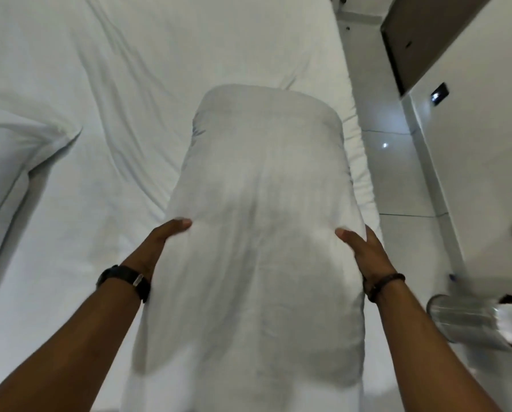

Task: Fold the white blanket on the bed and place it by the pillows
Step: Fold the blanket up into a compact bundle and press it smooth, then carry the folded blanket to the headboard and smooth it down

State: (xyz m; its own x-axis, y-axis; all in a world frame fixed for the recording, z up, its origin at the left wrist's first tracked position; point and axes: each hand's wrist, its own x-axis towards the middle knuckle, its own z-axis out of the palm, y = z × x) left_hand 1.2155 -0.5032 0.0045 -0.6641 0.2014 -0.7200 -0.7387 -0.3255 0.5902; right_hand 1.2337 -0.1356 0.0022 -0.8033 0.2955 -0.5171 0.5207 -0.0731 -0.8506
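While both hands grip it from either side, the folded white blanket [260, 233] is held as a long, thick bundle over the right part of the bed [130, 84]; its long axis runs away from the person, the rounded far end pointing up the mattress and the near end dropping out of the bottom of the view; the left hand [162, 236] clasps the left edge with the thumb on top and the fingers hidden beneath the cloth; the right hand [363, 248] presses the right edge likewise, its fingers partly wrapped behind; whether the bundle touches the sheet cannot be told; a pillow [17, 150] lies at the left, cut off by the frame; a shiny metal bin [468, 322] stands blurred on the floor at the right.
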